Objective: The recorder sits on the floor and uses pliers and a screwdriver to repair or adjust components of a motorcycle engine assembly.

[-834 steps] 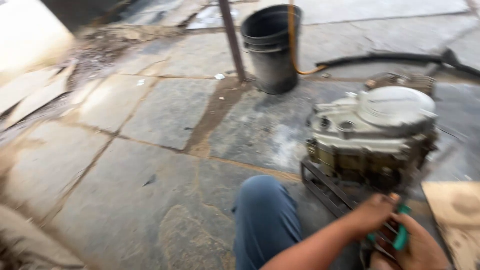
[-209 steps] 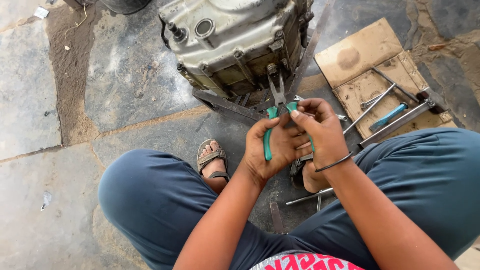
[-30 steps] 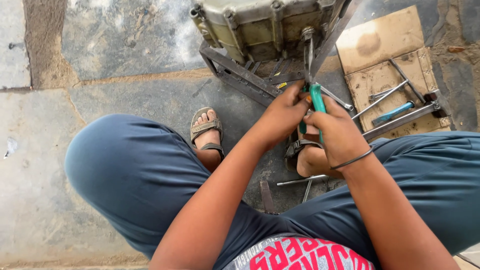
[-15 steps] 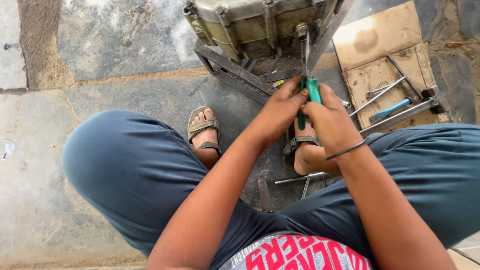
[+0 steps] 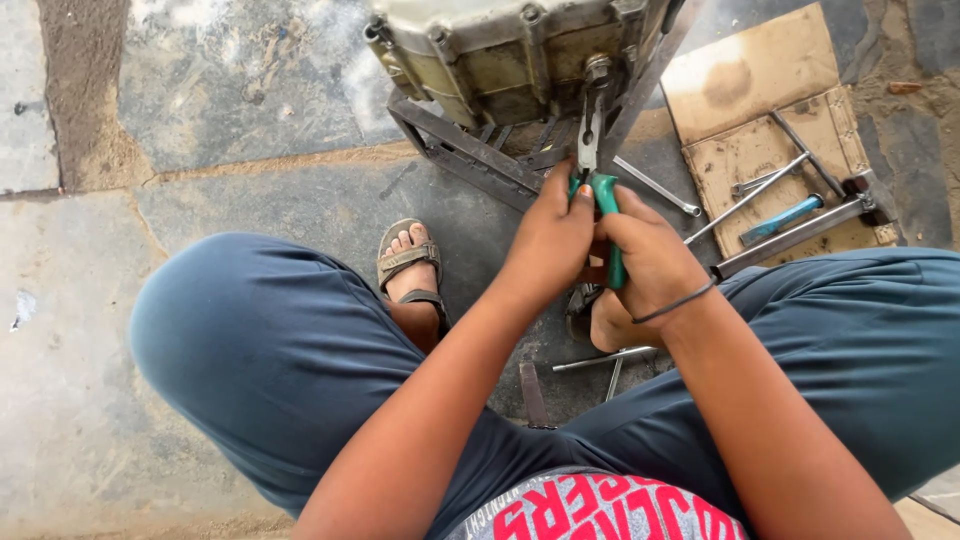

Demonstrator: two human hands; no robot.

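Both my hands grip green-handled pliers (image 5: 604,190). My left hand (image 5: 550,240) wraps one handle and my right hand (image 5: 650,262) wraps the other, with a dark band on that wrist. The pliers' metal jaws (image 5: 590,130) point up and meet a bolt-like part (image 5: 598,70) on the near side of a dirty metal engine case (image 5: 500,50). The engine rests on a dark steel frame (image 5: 450,150) on stone paving. I squat with a knee on each side, sandalled feet under my hands.
Flat cardboard sheets (image 5: 760,90) lie to the right with long metal tools and a blue-handled tool (image 5: 782,218) on them. A loose spanner (image 5: 655,185) lies by the frame. More metal rods (image 5: 600,360) lie between my feet. Stone slabs (image 5: 200,80) spread to the left.
The view has shifted slightly, so the engine sits higher in the frame. My hands stay clamped on the pliers at the same spot on the engine; the jaws have barely moved.
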